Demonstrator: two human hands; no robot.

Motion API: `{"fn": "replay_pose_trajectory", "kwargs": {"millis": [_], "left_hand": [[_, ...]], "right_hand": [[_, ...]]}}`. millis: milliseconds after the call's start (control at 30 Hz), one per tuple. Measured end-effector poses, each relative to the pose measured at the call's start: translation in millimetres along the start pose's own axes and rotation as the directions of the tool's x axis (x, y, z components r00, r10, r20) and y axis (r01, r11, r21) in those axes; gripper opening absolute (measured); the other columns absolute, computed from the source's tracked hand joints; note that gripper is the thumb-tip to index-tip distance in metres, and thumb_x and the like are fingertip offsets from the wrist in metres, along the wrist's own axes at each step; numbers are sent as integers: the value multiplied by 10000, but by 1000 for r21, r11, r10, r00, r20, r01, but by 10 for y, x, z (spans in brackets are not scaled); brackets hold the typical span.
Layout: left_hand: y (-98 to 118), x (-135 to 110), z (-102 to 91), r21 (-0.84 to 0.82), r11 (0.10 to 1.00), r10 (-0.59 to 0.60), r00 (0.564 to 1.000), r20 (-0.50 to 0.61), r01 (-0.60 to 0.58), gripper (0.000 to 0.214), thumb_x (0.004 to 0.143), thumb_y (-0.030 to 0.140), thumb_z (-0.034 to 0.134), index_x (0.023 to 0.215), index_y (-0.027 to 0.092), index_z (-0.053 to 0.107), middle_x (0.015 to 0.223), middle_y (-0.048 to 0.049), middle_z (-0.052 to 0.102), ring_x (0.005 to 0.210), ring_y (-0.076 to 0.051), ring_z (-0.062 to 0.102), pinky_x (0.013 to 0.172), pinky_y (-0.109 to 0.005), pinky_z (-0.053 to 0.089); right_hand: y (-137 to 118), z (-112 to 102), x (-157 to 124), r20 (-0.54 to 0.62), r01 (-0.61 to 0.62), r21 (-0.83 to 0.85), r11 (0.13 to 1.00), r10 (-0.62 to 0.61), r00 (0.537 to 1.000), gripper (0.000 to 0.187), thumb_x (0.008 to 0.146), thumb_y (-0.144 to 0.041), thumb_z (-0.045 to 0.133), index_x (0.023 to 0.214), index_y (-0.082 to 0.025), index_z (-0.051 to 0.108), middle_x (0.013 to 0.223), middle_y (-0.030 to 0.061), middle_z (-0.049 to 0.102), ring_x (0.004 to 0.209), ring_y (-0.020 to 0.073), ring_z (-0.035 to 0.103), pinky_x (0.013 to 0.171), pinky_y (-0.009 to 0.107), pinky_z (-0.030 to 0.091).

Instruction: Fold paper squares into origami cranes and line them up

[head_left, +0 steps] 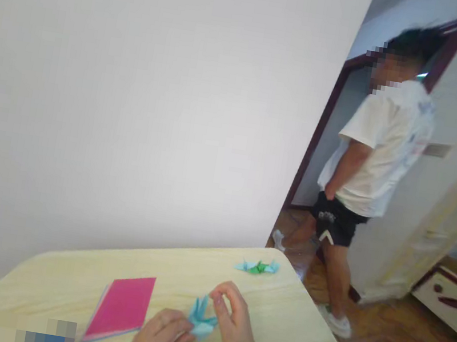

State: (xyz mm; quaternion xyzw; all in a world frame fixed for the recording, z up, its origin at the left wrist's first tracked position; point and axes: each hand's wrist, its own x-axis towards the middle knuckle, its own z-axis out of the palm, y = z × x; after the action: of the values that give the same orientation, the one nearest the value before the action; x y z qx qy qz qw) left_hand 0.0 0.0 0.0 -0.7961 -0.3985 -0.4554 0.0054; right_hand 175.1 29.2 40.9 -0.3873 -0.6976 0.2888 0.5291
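A light-blue folded paper figure (201,318), an origami piece with pointed flaps standing up, is held low over the front part of the table. My left hand (162,337) pinches its left side between thumb and fingers. From the right, my right hand (234,323) has thumb and forefinger bent into a pinch at the upper right tip of the paper; the exact contact is blurred. Beyond my hands, several small folded paper figures, light blue with a green one (259,268) in the middle, lie in a row near the far right corner.
A stack of paper with a pink top sheet (123,306) lies left of my hands on the pale wooden table (64,278). A white wall (157,96) rises behind it. Off to the right, a person (382,143) in a white shirt is beside a doorway. The lower left corner is pixelated.
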Motion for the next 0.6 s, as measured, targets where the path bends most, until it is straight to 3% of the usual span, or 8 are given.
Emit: {"fn": "replay_pose_trajectory", "kwargs": {"millis": [100, 200, 367, 600], "left_hand": [[21, 35, -24, 31, 997, -74, 996, -55, 76, 146, 818, 327, 527, 842, 220, 624, 767, -35, 660, 736, -151, 646, 659, -232, 541], [46, 51, -55, 31, 992, -124, 990, -63, 126, 150, 813, 338, 529, 834, 221, 620, 773, -37, 655, 740, -159, 643, 664, -247, 541], [68, 49, -75, -6, 989, -151, 987, -51, 151, 159, 805, 354, 537, 842, 221, 617, 783, -41, 654, 746, -161, 641, 673, -249, 542], [29, 50, -55, 3, 989, -145, 986, -81, 146, 196, 818, 365, 514, 894, 227, 630, 782, -39, 658, 736, -157, 651, 653, -231, 548]], "right_hand": [[-34, -34, -31, 119, 47, -67, 997, -38, 992, 72, 786, -253, 561, 779, -182, 559, 765, 18, 537, 772, 165, 520, 715, 275, 399], [-66, -28, -51, 202, 94, -94, 991, -73, 977, 153, 684, -176, 658, 818, -183, 585, 828, 29, 551, 821, 175, 521, 749, 280, 398], [-115, 15, -53, 197, 98, -92, 991, -78, 977, 107, 711, -98, 594, 778, -182, 587, 801, 29, 561, 804, 164, 523, 731, 269, 405], [-117, 39, -56, 195, 105, -104, 989, -83, 977, 61, 717, -139, 614, 743, -181, 579, 722, 12, 547, 737, 157, 513, 683, 264, 394]]}}
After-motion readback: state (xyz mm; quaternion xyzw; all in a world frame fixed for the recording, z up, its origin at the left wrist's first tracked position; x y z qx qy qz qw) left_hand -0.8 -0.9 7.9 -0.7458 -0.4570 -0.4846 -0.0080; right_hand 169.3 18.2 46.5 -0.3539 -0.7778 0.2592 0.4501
